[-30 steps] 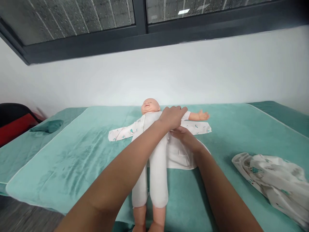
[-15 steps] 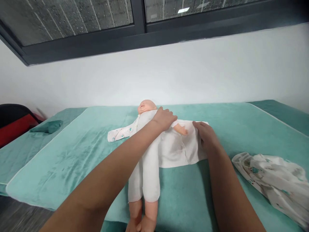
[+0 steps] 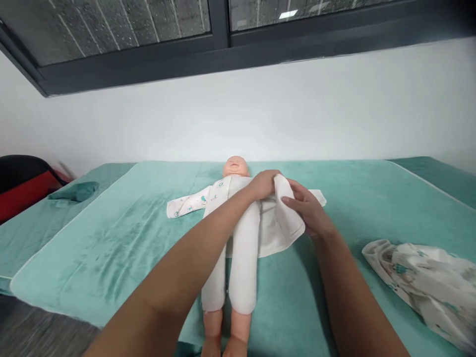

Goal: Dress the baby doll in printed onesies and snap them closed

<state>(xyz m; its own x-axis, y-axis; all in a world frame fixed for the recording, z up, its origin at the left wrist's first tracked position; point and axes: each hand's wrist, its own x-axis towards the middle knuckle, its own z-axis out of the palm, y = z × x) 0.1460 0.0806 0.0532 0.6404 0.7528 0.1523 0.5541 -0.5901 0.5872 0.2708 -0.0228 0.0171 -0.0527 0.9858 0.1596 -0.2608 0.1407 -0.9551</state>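
Note:
A baby doll (image 3: 243, 267) in white leggings lies on its back, head toward the wall. The baby shirt (image 3: 217, 193), white with a small print, has one sleeve over the doll's arm at the left. Its other front panel (image 3: 286, 213) is lifted at the doll's right-hand side in view. My right hand (image 3: 308, 208) is closed on that panel, thumb on top. Just beside it, my left hand (image 3: 265, 184) is closed at the doll's other shoulder; its fingertips are behind the cloth. The doll's arm on that side is hidden.
A teal padded mat (image 3: 122, 238) covers the bed. Crumpled printed baby clothing (image 3: 427, 282) lies at the right. A small teal cushion (image 3: 74, 192) and a red and black object (image 3: 28, 186) are at the left. Behind stand the white wall (image 3: 238, 114) and dark window frame (image 3: 223, 47).
My right hand has drawn the shirt panel up and inward toward my left hand. The doll's bare hand has gone out of sight, and the doll lies straighter.

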